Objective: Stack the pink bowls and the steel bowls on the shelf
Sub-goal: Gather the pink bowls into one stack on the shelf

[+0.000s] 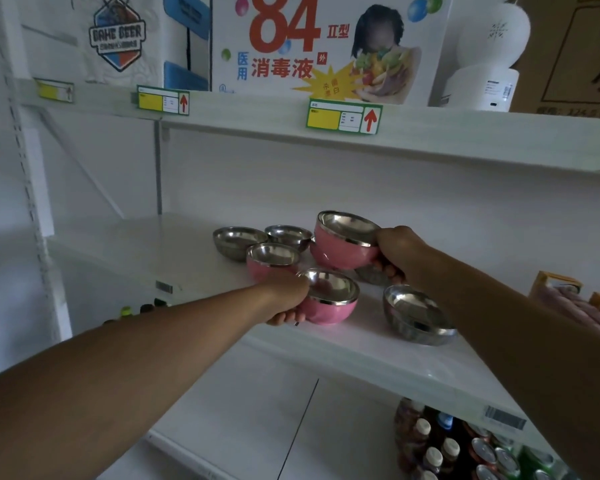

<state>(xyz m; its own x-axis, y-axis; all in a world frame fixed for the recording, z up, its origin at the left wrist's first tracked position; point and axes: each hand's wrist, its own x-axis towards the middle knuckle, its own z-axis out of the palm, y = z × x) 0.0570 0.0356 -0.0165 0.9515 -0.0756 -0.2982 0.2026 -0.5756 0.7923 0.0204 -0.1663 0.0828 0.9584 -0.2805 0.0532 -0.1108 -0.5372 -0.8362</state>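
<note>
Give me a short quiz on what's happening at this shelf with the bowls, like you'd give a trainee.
1. True or false: the right hand holds a pink bowl raised above the shelf.
2. What does the left hand grip?
A. a steel bowl
B. a pink bowl
C. a bottle
3. Fill in: the bowl nearest the shelf's front edge on the right, the steel bowl, sits ____ (upright or tilted).

Key:
1. True
2. B, the front pink bowl
3. Tilted
</note>
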